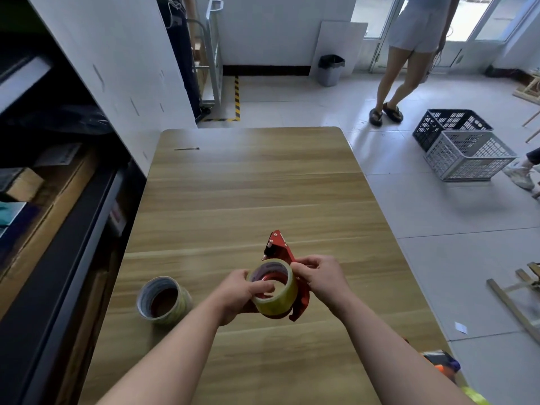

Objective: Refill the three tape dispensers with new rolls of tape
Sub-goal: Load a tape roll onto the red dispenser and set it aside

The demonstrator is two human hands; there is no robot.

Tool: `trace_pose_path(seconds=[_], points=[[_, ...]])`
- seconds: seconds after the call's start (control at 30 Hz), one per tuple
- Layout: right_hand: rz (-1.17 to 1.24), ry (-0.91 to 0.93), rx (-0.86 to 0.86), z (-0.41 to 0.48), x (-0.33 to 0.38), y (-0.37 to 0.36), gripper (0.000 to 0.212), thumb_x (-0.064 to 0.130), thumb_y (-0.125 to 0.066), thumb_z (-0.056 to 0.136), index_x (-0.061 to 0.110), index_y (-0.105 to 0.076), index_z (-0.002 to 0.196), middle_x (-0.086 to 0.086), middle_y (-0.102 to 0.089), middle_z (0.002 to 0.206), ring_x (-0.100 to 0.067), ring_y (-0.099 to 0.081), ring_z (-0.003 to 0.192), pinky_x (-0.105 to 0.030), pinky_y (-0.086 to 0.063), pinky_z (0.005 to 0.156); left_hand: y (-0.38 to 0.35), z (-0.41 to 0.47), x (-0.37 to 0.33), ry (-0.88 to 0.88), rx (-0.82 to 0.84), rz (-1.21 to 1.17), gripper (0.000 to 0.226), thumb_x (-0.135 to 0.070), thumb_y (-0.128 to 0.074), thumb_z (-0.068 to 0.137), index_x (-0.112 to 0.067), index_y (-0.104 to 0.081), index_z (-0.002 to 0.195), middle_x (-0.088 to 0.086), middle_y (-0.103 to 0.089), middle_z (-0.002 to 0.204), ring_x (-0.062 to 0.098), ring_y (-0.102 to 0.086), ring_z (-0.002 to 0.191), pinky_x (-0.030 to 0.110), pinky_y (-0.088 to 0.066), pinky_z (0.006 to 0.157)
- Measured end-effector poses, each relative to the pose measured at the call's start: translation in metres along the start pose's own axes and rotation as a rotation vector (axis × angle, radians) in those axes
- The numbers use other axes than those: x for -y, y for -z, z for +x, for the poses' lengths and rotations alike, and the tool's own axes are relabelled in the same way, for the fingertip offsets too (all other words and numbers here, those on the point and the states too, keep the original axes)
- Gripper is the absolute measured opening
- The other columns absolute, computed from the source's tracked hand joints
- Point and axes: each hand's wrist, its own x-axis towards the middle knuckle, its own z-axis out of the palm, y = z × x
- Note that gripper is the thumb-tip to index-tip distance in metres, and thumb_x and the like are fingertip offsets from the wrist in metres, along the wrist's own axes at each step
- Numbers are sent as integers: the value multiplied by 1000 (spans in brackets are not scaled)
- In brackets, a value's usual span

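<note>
A red tape dispenser (278,246) is held above the wooden table (248,185), its nose pointing away from me. A yellowish roll of tape (277,299) sits on its hub. My left hand (239,293) grips the roll, with fingers inside its core. My right hand (318,276) pinches the roll's right edge against the dispenser frame. A stack of yellowish tape rolls (163,299) stands on the table to the left of my hands. At the table's near right corner lies an orange and dark object (441,363), only partly in view.
A thin dark stick (186,148) lies near the table's far left corner. Shelves with cardboard boxes (43,200) run along the left. Two plastic crates (467,153) stand on the floor at right. A person (409,54) stands beyond the table, near a bin (330,70).
</note>
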Motion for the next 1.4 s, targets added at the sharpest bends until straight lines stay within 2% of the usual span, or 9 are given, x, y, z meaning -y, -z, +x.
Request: trace_pose_path(seconds=[0.2,0.33,0.53,0.63,0.83,0.97,1.13,1.3,1.4], points=[[269,-250,261,-5,5,0,29,33,-51,98,10,-62,113,-9,-70,99,-24,-67,91,-41,-58,74,7,3,2,-19,21,-94,41,-7,-77,75,-3,-61,113,18,-70,106,28,-69,86,34,-56,66],[273,-193,237,-6,5,-1,36,35,-50,99,4,-60,115,-7,-68,92,-21,-66,80,-34,-56,65,7,4,-6,-33,-12,-81,43,-21,-77,77,-5,-60,113,15,-69,109,26,-68,93,34,-57,68],[270,-181,200,-3,3,-2,31,32,-56,96,7,-58,114,-11,-66,99,-24,-64,90,-54,-55,88,5,3,-11,-90,-129,-7,27,-30,-63,89,-7,-65,104,16,-69,107,26,-67,93,37,-59,68],[279,-179,209,-5,6,-2,29,31,-59,94,10,-57,115,-10,-64,99,-22,-63,86,-47,-57,81,6,3,-9,-135,-186,42,28,-29,-66,87,-8,-66,106,15,-69,97,22,-66,83,33,-55,61],[291,-167,228,-7,7,0,33,32,-61,92,12,-56,118,-9,-66,99,-20,-64,85,-31,-55,65,8,3,-8,-134,-178,38,38,-46,-67,83,-9,-72,92,14,-70,86,24,-65,73,39,-57,71],[317,-161,261,-9,5,0,37,31,-64,90,11,-55,120,-10,-68,99,-22,-65,87,-31,-55,67,10,6,-7,-120,-240,43,45,-48,-73,75,-9,-70,95,14,-73,90,24,-69,74,39,-59,66],[368,-154,313,-9,7,-1,50,20,-76,80,10,-53,123,-19,-68,113,-26,-68,94,-42,-59,82,11,8,-1,-176,-302,133,76,-45,-80,69,-3,-54,126,10,-70,100,17,-71,76,31,-52,56],[387,-147,315,-12,15,-2,57,17,-79,77,9,-49,125,-22,-63,118,-25,-68,93,-35,-58,70,6,5,-3,-242,-358,195,80,-52,-81,61,-8,-57,124,8,-70,104,21,-70,84,30,-53,56],[356,-143,313,-12,13,-3,59,21,-81,74,11,-49,124,-22,-65,116,-29,-68,98,-51,-57,84,7,4,-3,-288,-388,264,85,-66,-75,49,-13,-64,115,7,-70,102,25,-69,89,41,-60,70]])
